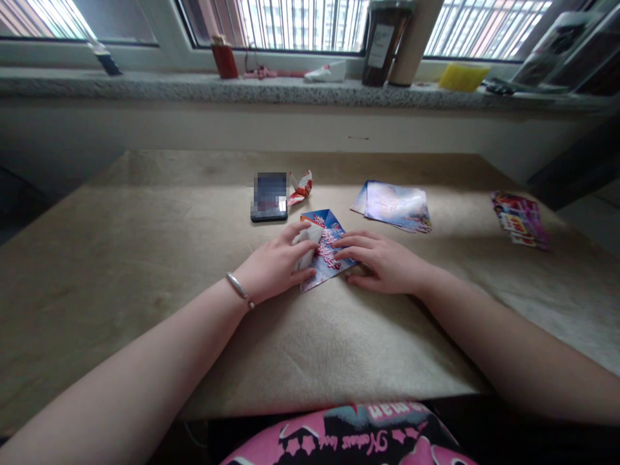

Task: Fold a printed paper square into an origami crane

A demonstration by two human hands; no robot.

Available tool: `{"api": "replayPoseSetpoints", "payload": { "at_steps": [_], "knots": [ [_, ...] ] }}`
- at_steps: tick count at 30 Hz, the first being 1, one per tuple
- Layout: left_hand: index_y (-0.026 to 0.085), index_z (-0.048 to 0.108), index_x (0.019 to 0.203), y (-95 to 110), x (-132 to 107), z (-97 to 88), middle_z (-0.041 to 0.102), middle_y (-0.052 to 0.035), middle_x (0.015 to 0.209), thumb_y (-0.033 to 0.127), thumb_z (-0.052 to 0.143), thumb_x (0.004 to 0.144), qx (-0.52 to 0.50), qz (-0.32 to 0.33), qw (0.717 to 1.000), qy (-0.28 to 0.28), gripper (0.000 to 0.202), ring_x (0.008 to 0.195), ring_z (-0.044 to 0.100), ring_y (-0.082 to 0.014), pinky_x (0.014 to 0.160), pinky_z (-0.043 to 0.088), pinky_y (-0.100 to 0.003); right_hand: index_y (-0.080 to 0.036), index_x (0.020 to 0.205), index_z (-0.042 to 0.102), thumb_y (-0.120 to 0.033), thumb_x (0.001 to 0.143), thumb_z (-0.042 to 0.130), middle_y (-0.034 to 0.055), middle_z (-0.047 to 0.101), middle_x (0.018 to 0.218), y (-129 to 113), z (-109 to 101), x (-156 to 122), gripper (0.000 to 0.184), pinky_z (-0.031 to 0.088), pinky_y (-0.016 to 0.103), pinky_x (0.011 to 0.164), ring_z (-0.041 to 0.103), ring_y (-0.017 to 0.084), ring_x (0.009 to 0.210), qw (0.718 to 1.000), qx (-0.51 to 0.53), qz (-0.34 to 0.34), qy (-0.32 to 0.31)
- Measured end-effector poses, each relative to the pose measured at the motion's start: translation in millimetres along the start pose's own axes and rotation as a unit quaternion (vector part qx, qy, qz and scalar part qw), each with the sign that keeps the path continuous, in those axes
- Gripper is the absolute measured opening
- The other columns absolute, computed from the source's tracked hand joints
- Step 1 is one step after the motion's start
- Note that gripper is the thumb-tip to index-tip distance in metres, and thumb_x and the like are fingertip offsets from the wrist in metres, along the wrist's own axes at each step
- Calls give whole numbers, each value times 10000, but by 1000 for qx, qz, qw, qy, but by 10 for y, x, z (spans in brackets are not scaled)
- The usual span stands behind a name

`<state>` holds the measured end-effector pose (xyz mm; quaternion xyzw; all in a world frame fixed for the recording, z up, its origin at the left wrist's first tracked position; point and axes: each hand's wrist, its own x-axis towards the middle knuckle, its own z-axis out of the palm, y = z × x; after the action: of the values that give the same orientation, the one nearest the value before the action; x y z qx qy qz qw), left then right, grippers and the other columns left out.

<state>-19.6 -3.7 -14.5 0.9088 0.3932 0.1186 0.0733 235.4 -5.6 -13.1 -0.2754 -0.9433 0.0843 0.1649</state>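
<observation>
Here, the folded paper (325, 252), printed blue and red with a white underside showing, lies mid-bench. Left hand (277, 263) and right hand (382, 261) press it flat, fingers extended.

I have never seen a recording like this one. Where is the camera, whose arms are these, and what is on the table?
There is no machine here. The single picture comes from a camera worn on a person's head, looking down at their own bare arms. The left hand, with a bracelet, and the right hand press flat on a folded printed sheet lying on the table. Behind it lie a phone, a small paper shape, a pile of sheets and, far right, another pile.
</observation>
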Motion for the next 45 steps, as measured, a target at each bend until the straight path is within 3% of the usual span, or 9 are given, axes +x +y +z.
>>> {"api": "replayPoseSetpoints", "payload": {
  "at_steps": [4,8,13,19,24,27,32,37,45],
  "knots": [
    [186,575,1134,-46,33,12,428,-122,1276,303,649,797,-36,-16,999,19,365,1156,502,-257,995,450,-426,-214,1120,600,-253,795,593,85,593,1256,71,1,-15,327,419,441,1006,489,239,1199,1000,-9,7,10],
    [192,581,1100,-90,50,41,495,-95,1231,263,604,832,-78,24,997,9,278,1088,544,-212,952,478,-390,-215,1112,609,-213,802,563,80,602,1248,96,4,-19,313,428,448,998,503,236,1186,1000,-25,4,13],
    [200,569,1125,-113,51,31,490,-94,1314,253,522,878,-84,55,995,-19,257,1180,503,-212,1010,429,-391,-219,1100,627,-187,801,555,76,605,1253,101,9,-30,309,439,450,988,496,238,1204,999,-44,-10,12],
    [172,544,1133,-101,44,-23,478,-110,1348,427,591,838,-52,63,995,-63,393,1233,454,-241,1084,331,-423,-208,963,674,-204,881,496,48,672,1144,112,-13,-34,195,457,450,960,527,247,1182,991,-126,-35,18],
    [216,544,1209,-120,39,-3,400,-111,1414,401,567,858,-9,72,996,-44,397,1284,392,-263,1062,343,-435,-211,863,666,-187,863,493,36,702,1070,35,9,1,175,470,421,946,568,232,1136,992,-123,-29,27],
    [227,587,1156,-121,51,2,489,-101,1298,336,543,876,17,76,997,-15,304,1165,481,-241,990,401,-414,-207,848,646,-179,839,484,39,696,1081,-6,28,20,165,482,365,927,587,210,1099,995,-89,-29,31],
    [210,653,1005,-78,66,-45,597,-75,1022,346,545,877,51,84,995,-7,216,918,547,-198,859,441,-360,-195,832,638,-223,857,470,57,708,904,-42,-6,8,172,487,289,723,644,170,813,996,-68,43,25],
    [253,667,1070,-69,48,-88,619,-66,1014,473,612,820,55,104,993,-13,338,907,560,-200,806,441,-330,-188,832,643,-260,846,495,39,678,766,-58,-19,-26,165,396,251,596,596,146,664,992,-72,99,27],
    [241,679,1031,-82,53,-26,660,-41,1043,352,580,862,39,101,994,18,226,917,592,-188,802,462,-317,-192,812,638,-286,844,505,17,643,710,-61,1,-8,166,352,236,574,528,123,612,979,44,198,22]
  ]
}}
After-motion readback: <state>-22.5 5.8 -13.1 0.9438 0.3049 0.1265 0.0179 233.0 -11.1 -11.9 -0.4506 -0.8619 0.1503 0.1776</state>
